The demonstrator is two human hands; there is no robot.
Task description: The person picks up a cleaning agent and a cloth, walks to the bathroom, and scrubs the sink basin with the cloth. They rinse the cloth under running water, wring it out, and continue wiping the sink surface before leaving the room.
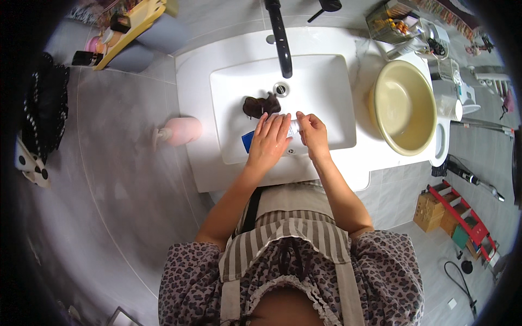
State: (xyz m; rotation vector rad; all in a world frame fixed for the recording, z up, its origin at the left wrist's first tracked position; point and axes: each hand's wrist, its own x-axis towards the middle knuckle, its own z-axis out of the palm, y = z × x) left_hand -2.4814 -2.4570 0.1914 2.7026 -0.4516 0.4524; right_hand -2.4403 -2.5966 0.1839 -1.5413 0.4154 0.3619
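Note:
Above the near part of the white sink [326, 110], a blue-and-white tube [247, 142] lies across both my hands. My left hand [267, 140] covers its middle, fingers laid over it and pointing away from me. The fingers of my right hand [314, 132] pinch its narrow white end. Writing shows on the white part, and the palm hides much of the rest. Just beyond my left fingertips, a crumpled dark brown cloth [261, 106] rests on the basin floor, close to the drain [281, 89].
A black faucet [281, 45] reaches over the basin. On the left of the counter a pink pump bottle [183, 131] appears, its pump pointing left. A cream plastic basin [403, 108] stands on the right, with a clear organizer [391, 24] behind it. A red stepladder [463, 218] is lower right.

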